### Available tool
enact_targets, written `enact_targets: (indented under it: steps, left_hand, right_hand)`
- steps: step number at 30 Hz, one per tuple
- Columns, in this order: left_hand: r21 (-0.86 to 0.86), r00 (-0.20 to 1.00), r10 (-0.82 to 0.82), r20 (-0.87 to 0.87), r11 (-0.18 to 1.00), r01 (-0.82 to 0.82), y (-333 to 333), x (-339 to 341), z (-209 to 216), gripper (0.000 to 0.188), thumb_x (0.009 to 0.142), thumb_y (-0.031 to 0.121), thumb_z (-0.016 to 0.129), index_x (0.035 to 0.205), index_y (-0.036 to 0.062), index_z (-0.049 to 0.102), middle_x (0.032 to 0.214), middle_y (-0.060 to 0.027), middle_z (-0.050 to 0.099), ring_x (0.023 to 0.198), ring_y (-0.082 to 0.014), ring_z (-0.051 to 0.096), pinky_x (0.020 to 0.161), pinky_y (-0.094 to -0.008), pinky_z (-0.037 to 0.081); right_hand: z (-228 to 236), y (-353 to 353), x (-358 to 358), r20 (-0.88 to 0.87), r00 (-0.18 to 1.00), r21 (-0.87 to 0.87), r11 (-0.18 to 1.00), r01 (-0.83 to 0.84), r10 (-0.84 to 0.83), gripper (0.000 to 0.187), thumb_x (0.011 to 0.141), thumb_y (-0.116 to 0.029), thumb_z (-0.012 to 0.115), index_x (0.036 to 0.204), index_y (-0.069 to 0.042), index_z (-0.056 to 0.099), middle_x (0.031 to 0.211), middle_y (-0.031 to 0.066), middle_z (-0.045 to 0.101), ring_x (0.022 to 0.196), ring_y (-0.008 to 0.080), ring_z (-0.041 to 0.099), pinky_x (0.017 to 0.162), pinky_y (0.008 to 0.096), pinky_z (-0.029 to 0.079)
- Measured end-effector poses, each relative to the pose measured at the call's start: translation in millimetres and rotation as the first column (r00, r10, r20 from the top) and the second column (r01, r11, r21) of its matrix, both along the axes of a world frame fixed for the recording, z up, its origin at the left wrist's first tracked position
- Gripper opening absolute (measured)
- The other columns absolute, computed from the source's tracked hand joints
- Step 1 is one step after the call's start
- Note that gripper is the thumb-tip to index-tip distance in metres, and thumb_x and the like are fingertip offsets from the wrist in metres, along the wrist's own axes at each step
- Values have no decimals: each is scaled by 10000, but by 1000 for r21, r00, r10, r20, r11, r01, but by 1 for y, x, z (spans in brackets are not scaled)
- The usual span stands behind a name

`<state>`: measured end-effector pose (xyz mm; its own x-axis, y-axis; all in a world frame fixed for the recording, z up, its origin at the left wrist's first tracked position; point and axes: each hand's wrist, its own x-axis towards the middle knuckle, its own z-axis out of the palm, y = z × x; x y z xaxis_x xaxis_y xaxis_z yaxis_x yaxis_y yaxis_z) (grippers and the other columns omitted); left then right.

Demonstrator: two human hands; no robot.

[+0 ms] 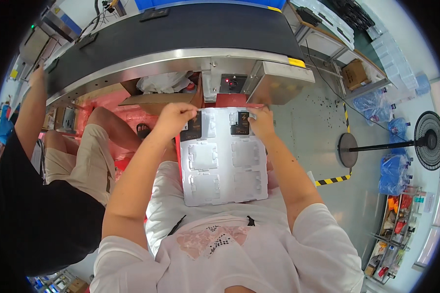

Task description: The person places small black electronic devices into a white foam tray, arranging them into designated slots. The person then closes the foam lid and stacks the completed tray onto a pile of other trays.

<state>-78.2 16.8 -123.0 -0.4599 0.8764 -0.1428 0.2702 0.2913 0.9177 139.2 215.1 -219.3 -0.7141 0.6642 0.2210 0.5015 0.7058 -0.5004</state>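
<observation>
A white moulded plastic tray (224,173) with several square recesses lies across my lap. My left hand (177,118) is closed at its far left corner, fingers pinching a flat black piece (191,129) that sits tilted over the far left recess. In the far right recess lies another flat black square piece (240,123) with a small gold mark. My right hand (262,122) grips the tray's far right corner, its thumb beside that square piece. The fingers of my right hand are partly hidden behind the tray edge.
A black conveyor belt (195,30) with a metal frame runs ahead, carrying several flat black pieces. Under it stands an open cardboard box (156,101). A co-worker in a black top (44,205) sits close on my left. A fan (428,140) stands at the right.
</observation>
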Motion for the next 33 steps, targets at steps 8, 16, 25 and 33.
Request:
enact_targets:
  steps: [8, 16, 25, 33]
  left_hand:
    - [-2, 1000, 12, 19, 1000, -12, 20, -6, -92, 189, 814, 95, 621, 967, -15, 646, 793, -49, 641, 740, -119, 575, 683, -266, 456]
    - [236, 785, 328, -526, 943, -236, -11, 48, -78, 488, 752, 125, 668, 1202, 20, 509, 1196, -203, 450, 1103, -358, 440, 915, -401, 385]
    - [-174, 784, 484, -388, 797, -578, -32, 88, -109, 774, 771, 323, 662, 1347, 2, 256, 1371, -267, 238, 1242, -419, 298, 1006, -472, 293]
    - [-98, 701, 263, -663, 898, -430, -44, 98, -88, 628, 816, 257, 585, 1320, -22, 333, 1411, -296, 158, 1316, -426, 177, 1036, -534, 210]
  right_hand:
    - [20, -35, 12, 161, 949, 52, 958, -282, 270, 347, 737, -107, 632, 1082, -143, 617, 1181, 113, 516, 1116, 289, 473, 909, 404, 383]
    - [42, -44, 16, 322, 906, 263, 893, -365, 276, 378, 766, -215, 633, 1130, -141, 562, 1252, 143, 464, 1144, 321, 456, 882, 450, 379]
    - [54, -32, -1, 511, 718, 65, 812, -580, 472, 415, 744, -11, 549, 1138, -141, 556, 1262, 165, 447, 1168, 328, 438, 883, 451, 395]
    - [213, -39, -26, -92, 768, 241, 763, -600, 634, 328, 762, 1, 542, 1064, -116, 600, 1058, 85, 606, 991, 279, 566, 854, 381, 451]
